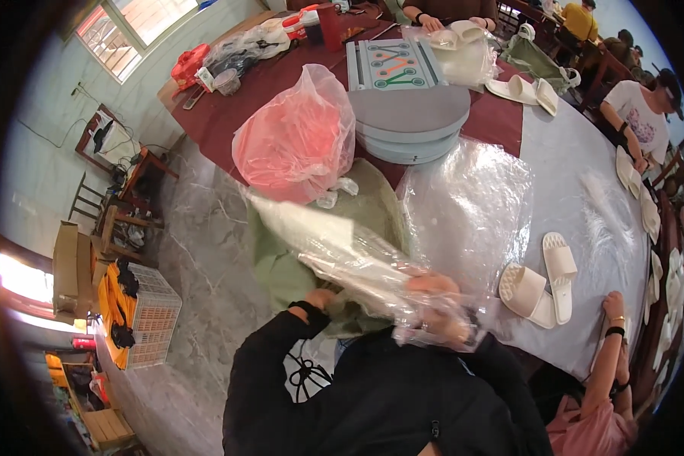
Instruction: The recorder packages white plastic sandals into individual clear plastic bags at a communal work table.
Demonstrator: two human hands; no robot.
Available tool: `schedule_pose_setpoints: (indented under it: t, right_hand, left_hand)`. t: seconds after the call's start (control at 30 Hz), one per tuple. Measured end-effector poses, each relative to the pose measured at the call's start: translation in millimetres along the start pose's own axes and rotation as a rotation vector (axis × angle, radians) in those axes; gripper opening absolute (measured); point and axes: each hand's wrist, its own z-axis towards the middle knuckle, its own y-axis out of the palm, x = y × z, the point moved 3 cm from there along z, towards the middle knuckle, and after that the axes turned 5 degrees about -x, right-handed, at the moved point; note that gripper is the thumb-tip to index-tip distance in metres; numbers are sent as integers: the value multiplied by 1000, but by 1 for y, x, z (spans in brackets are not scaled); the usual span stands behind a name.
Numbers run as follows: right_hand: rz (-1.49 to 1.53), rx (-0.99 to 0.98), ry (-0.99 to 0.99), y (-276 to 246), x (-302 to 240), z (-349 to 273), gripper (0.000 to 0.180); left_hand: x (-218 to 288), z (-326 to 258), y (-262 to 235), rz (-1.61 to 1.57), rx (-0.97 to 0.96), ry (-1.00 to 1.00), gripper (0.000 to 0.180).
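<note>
A clear plastic bag with a cream slipper in it stretches across the front of me, smeared by motion. My right hand is closed on the near end of this bag, seen partly through the film. Lower left, my left hand is at an open green sack; its fingers are mostly hidden. The sack hangs at the table edge, below the bag. On the table to the right lies a pair of cream slippers. Flat clear bags lie just beyond my right hand.
A pink-filled plastic bag and a rounded grey case stand farther back on the dark red cloth. More slippers lie beyond. Co-workers' hands are at the right and far sides. A plastic crate stands on the left floor.
</note>
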Motion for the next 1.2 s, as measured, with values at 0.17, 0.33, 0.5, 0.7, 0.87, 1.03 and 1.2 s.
schedule_pose_setpoints:
  t: [0.17, 0.33, 0.5, 0.7, 0.87, 1.03, 1.2]
  right_hand:
    - [-359, -211, -211, 15, 18, 14, 27]
    - [-586, 52, 265, 15, 34, 30, 23]
    - [-364, 154, 203, 51, 61, 50, 22]
    - [-684, -231, 32, 68, 64, 57, 57]
    - [-706, -259, 124, 17, 48, 26, 51]
    - [-796, 722, 230, -99, -28, -53, 31]
    - [-1305, 1185, 336, -181, -28, -126, 53]
  left_hand:
    - [12, -87, -22, 349, -181, -371, 29]
    - [34, -148, -59, -34, -144, -280, 21]
    - [57, -141, -66, -293, -198, 149, 16]
    - [101, -122, -86, -41, -389, 154, 23]
    - [60, -74, -46, 160, -929, -131, 40]
    - [135, -58, -121, 214, -509, -196, 40]
    - [195, -58, -192, 43, 448, 326, 19]
